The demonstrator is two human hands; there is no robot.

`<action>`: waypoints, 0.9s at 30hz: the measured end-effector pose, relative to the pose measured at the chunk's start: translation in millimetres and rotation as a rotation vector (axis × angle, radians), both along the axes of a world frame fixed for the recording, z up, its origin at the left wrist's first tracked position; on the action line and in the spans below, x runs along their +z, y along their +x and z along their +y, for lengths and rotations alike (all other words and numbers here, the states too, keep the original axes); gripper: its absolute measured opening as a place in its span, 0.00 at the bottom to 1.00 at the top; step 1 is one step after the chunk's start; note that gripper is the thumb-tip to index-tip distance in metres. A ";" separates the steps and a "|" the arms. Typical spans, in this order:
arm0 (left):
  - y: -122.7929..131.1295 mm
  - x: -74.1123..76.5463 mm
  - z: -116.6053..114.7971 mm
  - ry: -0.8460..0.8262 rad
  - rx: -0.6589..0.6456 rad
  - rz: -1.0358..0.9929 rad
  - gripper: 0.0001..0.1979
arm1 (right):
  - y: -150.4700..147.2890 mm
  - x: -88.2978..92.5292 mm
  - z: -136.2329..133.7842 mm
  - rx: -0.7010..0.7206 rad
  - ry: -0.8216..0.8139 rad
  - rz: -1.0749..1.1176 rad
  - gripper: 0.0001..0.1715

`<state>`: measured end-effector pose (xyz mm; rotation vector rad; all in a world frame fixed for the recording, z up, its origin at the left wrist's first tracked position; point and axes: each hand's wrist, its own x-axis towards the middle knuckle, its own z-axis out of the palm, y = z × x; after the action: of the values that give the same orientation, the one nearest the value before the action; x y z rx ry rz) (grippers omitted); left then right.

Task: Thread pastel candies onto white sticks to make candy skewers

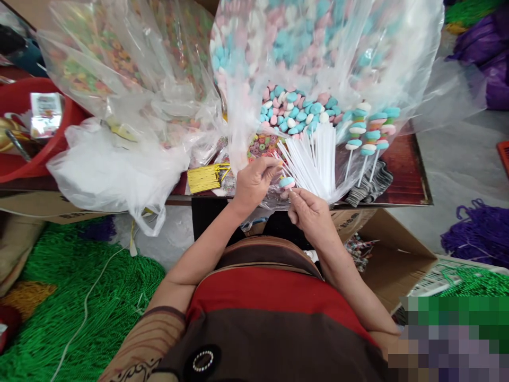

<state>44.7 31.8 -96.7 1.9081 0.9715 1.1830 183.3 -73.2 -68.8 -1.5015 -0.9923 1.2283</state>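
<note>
My right hand (312, 213) pinches the lower end of a white candy stick below a pink, white and blue candy (287, 183) threaded on it. Just above, my left hand (257, 181) has thumb and fingers closed at the top of that stick, on a small orange piece that looks like a candy ring (280, 164). Loose candy rings (265, 146) lie just beyond my left hand. Beside my hands a thick bundle of white sticks (314, 162) fans out. Three finished-looking candy skewers (371, 137) rest to the right, with rings between the larger candies.
A large clear bag of pink, white and blue candies (296, 111) spreads open at the back. Left of it stands a bag of ring candies (119, 58). Yellow twist ties (203, 179), a white plastic bag (115, 164), a red basin (71, 122) and a grey glove (371, 183) share the table.
</note>
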 end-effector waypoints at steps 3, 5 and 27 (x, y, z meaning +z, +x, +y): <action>6.6 1.6 -11.4 0.017 -0.193 0.037 0.12 | -0.1 -9.1 4.1 -0.066 -0.031 0.160 0.28; 6.5 5.0 -11.0 -0.013 -0.291 0.040 0.14 | 2.6 -11.7 5.9 -0.110 -0.029 0.264 0.29; -18.0 -2.3 50.0 -0.464 -0.003 -0.237 0.08 | 7.0 -2.1 1.6 0.037 0.015 0.063 0.26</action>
<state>26.7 81.8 -99.0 1.3725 1.0076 1.0429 190.4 -71.6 -70.9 -1.4298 -0.9888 1.2841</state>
